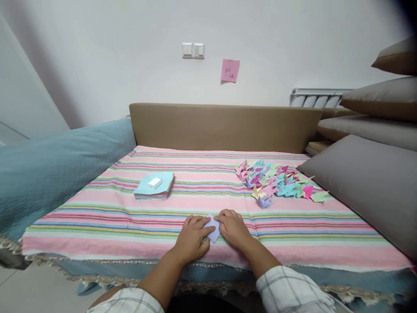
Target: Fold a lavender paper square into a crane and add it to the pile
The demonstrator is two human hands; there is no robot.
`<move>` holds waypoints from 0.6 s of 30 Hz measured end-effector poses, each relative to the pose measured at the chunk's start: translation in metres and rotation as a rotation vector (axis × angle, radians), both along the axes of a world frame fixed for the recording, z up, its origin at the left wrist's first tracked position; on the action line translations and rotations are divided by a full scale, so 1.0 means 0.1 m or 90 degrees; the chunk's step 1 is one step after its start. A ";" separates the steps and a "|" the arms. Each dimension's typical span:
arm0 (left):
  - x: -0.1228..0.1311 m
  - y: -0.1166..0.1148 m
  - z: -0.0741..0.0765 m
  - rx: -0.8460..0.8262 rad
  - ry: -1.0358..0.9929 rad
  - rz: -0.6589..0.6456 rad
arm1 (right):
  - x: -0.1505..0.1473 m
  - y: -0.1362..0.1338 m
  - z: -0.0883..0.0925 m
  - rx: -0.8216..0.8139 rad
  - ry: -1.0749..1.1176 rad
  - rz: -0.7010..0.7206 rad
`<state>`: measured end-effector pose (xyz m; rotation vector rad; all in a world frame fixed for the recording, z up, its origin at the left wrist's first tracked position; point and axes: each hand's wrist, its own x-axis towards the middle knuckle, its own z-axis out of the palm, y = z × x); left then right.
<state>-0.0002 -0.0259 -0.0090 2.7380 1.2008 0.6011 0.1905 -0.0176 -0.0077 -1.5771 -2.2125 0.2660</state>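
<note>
A small piece of folded lilac origami paper (213, 230) lies on the striped cloth in front of me, one corner pointing away and one toward me. My left hand (194, 237) holds it from the left, with the index finger reaching across its face and the thumb close to its lower edge. From the right, my right hand (235, 228) grips the paper's upper right edge, fingers curled and fingertips near the top corner. The fingers cover parts of both side edges, so the exact fold is hard to make out.
Many folded paper cranes (276, 180) in mixed colours lie piled at the back right. To the left stands a stack of coloured paper sheets (164, 178) with a small white block (155, 183) on top. Grey cushions (365, 182) line the right side, a blue-covered armrest (81, 152) the left.
</note>
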 end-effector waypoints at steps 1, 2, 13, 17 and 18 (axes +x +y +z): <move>0.00 0.00 0.00 -0.003 0.002 0.000 | 0.04 0.00 0.00 0.000 0.006 0.009; 0.00 0.01 0.00 -0.005 0.004 0.001 | 0.08 -0.01 0.00 0.000 0.011 0.016; 0.00 0.02 -0.01 -0.016 0.010 0.004 | 0.12 -0.06 0.01 0.085 0.061 0.049; -0.03 -0.02 0.02 -0.021 0.027 -0.008 | 0.05 -0.07 -0.06 0.054 0.055 0.102; -0.05 -0.03 0.05 -0.026 0.037 -0.011 | 0.04 -0.07 -0.07 0.047 0.053 0.097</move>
